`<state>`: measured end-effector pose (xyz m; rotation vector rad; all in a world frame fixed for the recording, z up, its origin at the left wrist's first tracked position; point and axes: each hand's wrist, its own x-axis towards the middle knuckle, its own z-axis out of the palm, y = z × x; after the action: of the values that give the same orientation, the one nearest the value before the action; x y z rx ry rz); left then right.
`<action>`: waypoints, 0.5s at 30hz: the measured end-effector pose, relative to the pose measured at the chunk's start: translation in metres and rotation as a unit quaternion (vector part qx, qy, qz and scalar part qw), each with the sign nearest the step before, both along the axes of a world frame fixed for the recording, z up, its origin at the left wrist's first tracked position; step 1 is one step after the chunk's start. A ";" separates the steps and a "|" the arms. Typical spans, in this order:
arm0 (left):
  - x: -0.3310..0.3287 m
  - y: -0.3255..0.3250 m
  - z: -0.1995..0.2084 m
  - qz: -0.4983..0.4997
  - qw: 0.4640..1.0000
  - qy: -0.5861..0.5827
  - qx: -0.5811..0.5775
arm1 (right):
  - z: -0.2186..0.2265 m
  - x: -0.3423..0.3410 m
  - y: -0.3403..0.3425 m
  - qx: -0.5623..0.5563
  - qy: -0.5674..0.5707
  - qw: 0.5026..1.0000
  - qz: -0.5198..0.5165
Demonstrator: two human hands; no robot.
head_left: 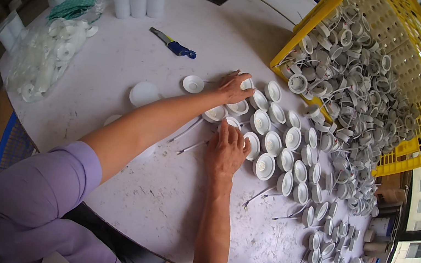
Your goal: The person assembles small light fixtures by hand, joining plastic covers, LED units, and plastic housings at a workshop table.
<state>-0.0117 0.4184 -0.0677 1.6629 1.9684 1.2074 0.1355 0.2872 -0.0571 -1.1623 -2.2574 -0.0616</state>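
Standing at the left end of the cups [272,142] in the head view, the two hands are apart from each other, one at the far side and one at the near side. The cups are white, shallow and round, set out on the table [153,205]. Singly they show no long axis; as a group they run from far left, by the hands, to near right.

Left hand [236,87]: on the far cup [247,84], fingers bent over its rim. Whether it grips or only rests cannot be told.

Right hand [228,148]: nearer the person, directly below the left, fingertips on the near cup [232,120] and its outer fingers beside the next cup to the right. Grip likewise cannot be told.

Governing relation: most of the cups lie to the right of both hands, and the right hand is closer to the near-right part of the group. A lone cup [193,84] sits left of the left hand, which is the closer of the two to it. Wires [186,130] by the right hand trail toward near left.

Surroundings: a yellow crate [312,23] lies tipped at far right, its heap [363,84] spilling onto the table. A white disc [144,94] is left of the left forearm; a blue-handled tool [179,49] lies at far left.
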 end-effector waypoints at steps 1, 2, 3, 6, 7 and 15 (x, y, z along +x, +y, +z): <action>0.003 -0.001 -0.001 0.004 1.000 0.002 -0.014 | -0.001 0.002 0.000 0.009 0.005 1.000 0.001; 0.006 -0.002 -0.001 0.010 1.000 0.005 -0.027 | -0.001 0.005 0.000 0.010 0.005 1.000 -0.001; 0.008 -0.003 -0.001 0.008 1.000 0.005 -0.027 | -0.002 0.007 0.000 0.015 0.003 1.000 0.001; 0.015 -0.007 -0.003 0.011 1.000 0.008 -0.021 | -0.001 0.014 -0.003 0.020 0.003 1.000 0.002; 0.016 -0.009 -0.003 0.000 1.000 0.009 -0.022 | 0.000 0.016 -0.004 0.020 0.003 1.000 0.002; 0.037 -0.023 -0.011 0.003 0.999 0.033 -0.017 | 0.001 0.036 -0.009 0.036 -0.008 0.999 0.019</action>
<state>0.0250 0.3956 -0.0792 1.7021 2.0212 1.1288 0.1715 0.2786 -0.0566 -1.0843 -2.2713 -0.1348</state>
